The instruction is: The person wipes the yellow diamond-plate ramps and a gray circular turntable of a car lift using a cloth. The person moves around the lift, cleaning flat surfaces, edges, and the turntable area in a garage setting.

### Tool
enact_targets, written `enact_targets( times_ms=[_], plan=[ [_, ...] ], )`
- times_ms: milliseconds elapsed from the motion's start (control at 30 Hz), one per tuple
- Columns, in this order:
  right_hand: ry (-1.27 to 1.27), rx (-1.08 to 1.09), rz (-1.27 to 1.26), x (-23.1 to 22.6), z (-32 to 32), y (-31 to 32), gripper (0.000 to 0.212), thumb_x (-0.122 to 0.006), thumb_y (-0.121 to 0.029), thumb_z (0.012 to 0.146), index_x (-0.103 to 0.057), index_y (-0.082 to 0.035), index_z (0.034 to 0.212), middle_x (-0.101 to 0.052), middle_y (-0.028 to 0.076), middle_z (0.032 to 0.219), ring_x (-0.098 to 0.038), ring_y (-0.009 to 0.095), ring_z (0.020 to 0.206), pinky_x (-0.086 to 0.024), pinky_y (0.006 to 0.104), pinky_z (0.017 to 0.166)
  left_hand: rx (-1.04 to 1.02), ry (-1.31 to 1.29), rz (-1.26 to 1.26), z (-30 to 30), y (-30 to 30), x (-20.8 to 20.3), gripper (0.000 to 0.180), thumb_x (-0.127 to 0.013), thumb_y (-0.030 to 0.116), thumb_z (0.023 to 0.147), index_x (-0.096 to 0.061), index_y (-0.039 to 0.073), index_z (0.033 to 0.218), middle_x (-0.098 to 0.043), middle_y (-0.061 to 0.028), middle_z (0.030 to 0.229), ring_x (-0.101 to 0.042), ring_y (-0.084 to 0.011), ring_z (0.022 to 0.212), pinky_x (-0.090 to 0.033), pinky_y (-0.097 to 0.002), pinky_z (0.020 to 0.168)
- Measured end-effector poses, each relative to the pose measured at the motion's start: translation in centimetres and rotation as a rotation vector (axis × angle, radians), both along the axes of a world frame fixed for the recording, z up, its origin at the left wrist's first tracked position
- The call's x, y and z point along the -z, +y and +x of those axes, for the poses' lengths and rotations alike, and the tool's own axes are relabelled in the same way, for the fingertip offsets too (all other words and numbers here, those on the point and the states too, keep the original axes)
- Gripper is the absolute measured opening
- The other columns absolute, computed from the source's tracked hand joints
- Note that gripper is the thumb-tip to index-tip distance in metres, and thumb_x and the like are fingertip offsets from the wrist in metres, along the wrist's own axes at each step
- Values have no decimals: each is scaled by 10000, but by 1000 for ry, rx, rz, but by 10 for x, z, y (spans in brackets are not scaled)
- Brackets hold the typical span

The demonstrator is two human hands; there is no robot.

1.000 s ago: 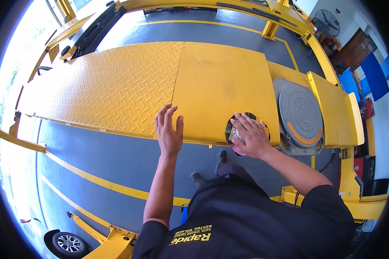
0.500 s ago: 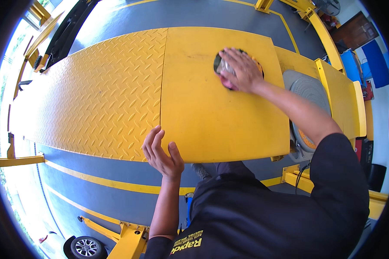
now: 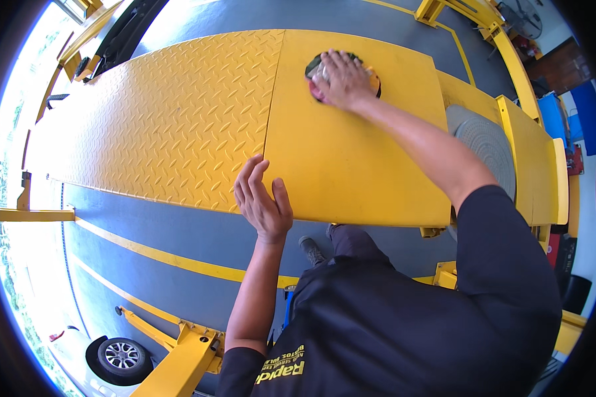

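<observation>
Cloth (image 3: 320, 71) lies on the platform (image 3: 357, 159) beneath the right hand (image 3: 346, 83), whose hold I can't make out, and could bunch if pressed unevenly, while the left hand (image 3: 265, 204) hovers empty, fingers apart.

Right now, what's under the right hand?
Under the right hand: a roundish, multicoloured cloth-like pad on the smooth yellow panel. Its dark green, pinkish and orange edges show; most of its middle and the panel beneath are covered.
</observation>
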State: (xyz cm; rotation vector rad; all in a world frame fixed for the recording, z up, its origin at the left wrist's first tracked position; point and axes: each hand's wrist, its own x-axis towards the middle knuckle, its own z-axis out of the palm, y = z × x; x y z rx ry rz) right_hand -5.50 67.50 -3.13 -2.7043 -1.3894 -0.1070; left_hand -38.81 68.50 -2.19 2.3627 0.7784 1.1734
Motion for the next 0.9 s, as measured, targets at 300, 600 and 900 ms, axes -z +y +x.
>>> enact_targets(
  times_ms=[300,600,900],
  plan=[
    [164,-292,33,-39,-210,-184,730,-501,-528,1041,-421,-108,1633,-353,147,1720,-307,350,1600,-212,541,1303,32,-115,-77,-4,3,2,321,-528,191,1044,-601,1,1293,-631,-205,1360,-584,-393,1252,-414,-484,1105],
    [-66,66,68,5,73,-102,737,-432,-567,1078,-367,-115,1657,-339,143,1728,-288,355,1608,-228,509,1307,19,-71,34,-10,-3,9,307,-529,219,1010,-608,8,1219,-685,-210,1275,-631,-384,1161,-466,-481,1041],
    [46,-39,-8,-5,-1,113,860,-268,-656,1074,-228,-68,1701,-175,167,1780,-147,336,1650,-116,500,1344,34,-91,31,-8,0,10,327,-534,158,971,-588,-3,1251,-663,-230,1297,-619,-400,1193,-456,-492,1054]
  ],
)
